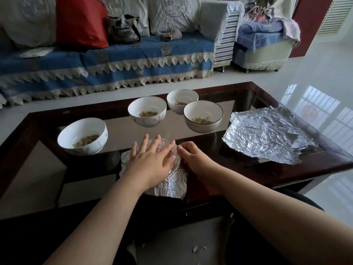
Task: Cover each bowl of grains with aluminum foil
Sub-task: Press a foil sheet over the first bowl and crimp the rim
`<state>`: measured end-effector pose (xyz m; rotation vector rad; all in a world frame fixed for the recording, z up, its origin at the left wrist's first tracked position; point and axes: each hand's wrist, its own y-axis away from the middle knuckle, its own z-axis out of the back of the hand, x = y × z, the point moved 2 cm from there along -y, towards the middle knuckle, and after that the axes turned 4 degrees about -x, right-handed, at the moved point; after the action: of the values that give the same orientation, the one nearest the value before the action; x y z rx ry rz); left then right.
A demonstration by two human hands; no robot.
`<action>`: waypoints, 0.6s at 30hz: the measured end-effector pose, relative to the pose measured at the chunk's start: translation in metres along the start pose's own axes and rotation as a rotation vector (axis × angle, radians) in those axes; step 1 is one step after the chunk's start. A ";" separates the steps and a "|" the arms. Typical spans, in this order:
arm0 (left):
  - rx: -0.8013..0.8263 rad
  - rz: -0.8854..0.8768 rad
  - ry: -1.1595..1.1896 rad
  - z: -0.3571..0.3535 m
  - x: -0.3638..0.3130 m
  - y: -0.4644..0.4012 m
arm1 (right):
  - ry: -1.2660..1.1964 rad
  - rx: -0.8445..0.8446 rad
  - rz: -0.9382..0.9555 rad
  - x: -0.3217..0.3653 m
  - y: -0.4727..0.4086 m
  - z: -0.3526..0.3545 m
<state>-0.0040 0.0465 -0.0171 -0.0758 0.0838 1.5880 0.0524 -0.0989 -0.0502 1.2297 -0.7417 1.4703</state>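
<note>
- Dark wood coffee table with glass top (271, 175): the landmark for all items.
- Foil-wrapped bowl (168, 186), near edge of table: crinkled silver foil draped over it.
- Left hand (150, 161): fingers spread flat, pressing the foil top.
- Right hand (191, 153): fingers curled against the foil's right side; the two hands nearly touch.
- Four white ceramic bowls of grains (145, 111), uncovered, toward the table's far side.
- Loose crumpled foil sheets (267, 134), right end of table.
</note>
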 end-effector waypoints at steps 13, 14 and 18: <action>-0.029 0.059 0.004 -0.005 -0.006 0.002 | -0.859 0.173 -0.235 -0.001 0.014 -0.006; -0.026 0.061 0.003 -0.004 -0.007 0.001 | -0.886 0.146 -0.242 -0.003 0.013 -0.006; -0.023 0.064 0.000 -0.004 -0.007 0.000 | -0.892 0.067 -0.266 -0.008 0.009 -0.007</action>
<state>-0.0042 0.0390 -0.0206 -0.0919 0.0685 1.6535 0.0413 -0.0979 -0.0579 1.9742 -1.0482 0.6876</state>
